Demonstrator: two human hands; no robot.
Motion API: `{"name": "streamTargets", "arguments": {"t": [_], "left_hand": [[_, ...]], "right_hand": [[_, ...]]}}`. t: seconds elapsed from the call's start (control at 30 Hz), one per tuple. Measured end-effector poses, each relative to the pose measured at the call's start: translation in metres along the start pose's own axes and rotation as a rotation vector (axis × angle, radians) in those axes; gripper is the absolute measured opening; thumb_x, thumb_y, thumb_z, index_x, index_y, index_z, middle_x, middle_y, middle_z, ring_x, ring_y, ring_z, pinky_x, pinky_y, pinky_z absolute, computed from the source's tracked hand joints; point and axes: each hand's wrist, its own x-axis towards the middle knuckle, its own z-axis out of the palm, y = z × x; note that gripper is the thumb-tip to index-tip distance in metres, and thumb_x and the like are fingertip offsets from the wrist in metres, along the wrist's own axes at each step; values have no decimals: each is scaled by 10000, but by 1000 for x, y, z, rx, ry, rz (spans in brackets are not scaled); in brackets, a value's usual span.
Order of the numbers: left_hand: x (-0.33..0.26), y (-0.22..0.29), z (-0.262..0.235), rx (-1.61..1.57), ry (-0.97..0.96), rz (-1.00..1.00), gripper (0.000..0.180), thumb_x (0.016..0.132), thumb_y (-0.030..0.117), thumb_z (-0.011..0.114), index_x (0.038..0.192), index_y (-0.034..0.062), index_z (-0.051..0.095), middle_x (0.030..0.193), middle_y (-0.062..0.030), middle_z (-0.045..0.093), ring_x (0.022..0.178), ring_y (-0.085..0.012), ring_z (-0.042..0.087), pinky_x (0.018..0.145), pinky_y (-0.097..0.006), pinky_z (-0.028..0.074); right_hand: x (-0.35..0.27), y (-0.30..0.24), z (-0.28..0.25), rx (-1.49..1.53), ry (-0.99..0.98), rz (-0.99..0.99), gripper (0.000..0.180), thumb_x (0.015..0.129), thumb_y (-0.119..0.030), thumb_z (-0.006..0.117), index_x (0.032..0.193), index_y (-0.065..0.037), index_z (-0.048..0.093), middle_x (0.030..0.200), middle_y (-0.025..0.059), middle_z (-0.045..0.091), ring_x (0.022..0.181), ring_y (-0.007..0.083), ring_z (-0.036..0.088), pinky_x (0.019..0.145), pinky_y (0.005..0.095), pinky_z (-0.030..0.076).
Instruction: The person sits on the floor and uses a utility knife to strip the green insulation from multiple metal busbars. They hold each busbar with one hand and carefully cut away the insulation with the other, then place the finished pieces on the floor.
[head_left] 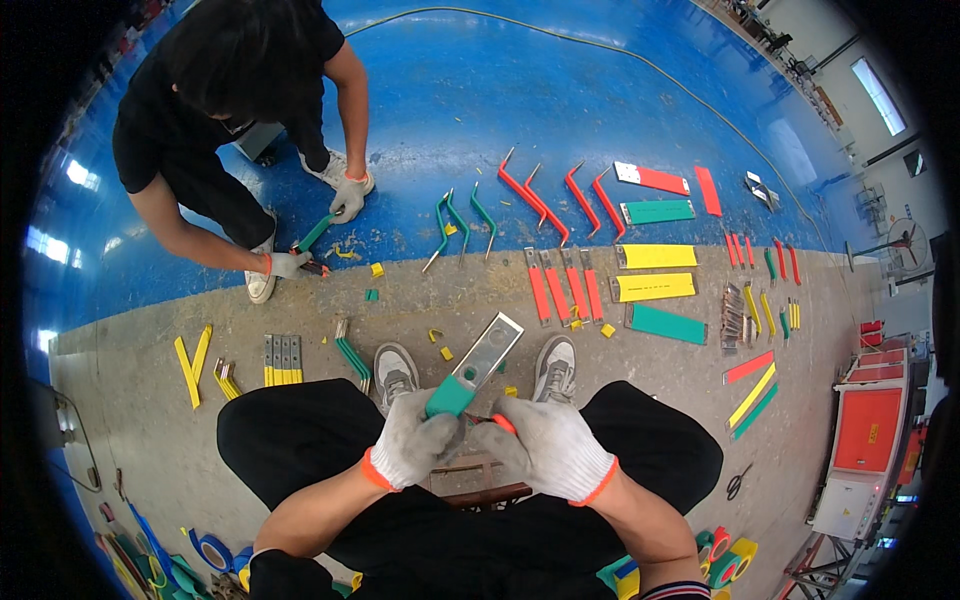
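My left hand, in a grey-white work glove with an orange cuff, is closed round a flat metal busbar with a green sleeve. The bar's bare silver end has holes and points up and to the right, between my shoes. Close beside it my right hand, gloved alike, is closed on a small tool with a red-orange part. The rest of that tool is hidden by the fingers, so its kind does not show. Small yellow sleeve scraps lie on the floor past my hands.
Opposite at the left, a crouching co-worker holds a green-sleeved bar. Red bent bars, yellow flat bars and green ones lie in rows ahead. Scissors lie at right; tape rolls sit near my right side.
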Motion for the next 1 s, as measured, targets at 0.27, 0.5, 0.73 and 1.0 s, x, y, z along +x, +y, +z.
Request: {"name": "streamTargets", "arguments": {"t": [0.27,0.5,0.73,1.0], "left_hand": [[4,1,3,25,-37,60,228,860,26,500,1059,-36,592,688,-47,596,540,-98,556,475,-283,450],[8,0,-2,-82,-162,51,546,935,122,500,1448,-56,442,870,-65,681,632,-120,626,557,-260,514],[11,-11,3,265,-53,326,432,979,33,391,1391,-48,490,861,-132,646,812,-241,663,772,-354,531],[10,-15,3,681,149,525,212,1023,113,429,1054,-40,573,845,-278,628,786,-481,621,688,-496,483]], "right_hand": [[5,-9,9,68,93,-16,381,986,-401,671,911,-34,603,694,169,638,639,387,670,548,473,518],[16,-24,7,-85,234,-23,350,935,-386,730,924,-43,663,717,140,657,627,346,680,537,419,523],[19,-14,10,-280,220,35,433,908,-469,740,894,-43,665,677,122,652,576,314,679,510,406,525],[29,-6,18,-392,267,-4,455,913,-501,735,811,-71,628,611,102,620,510,288,660,450,388,507]]}}
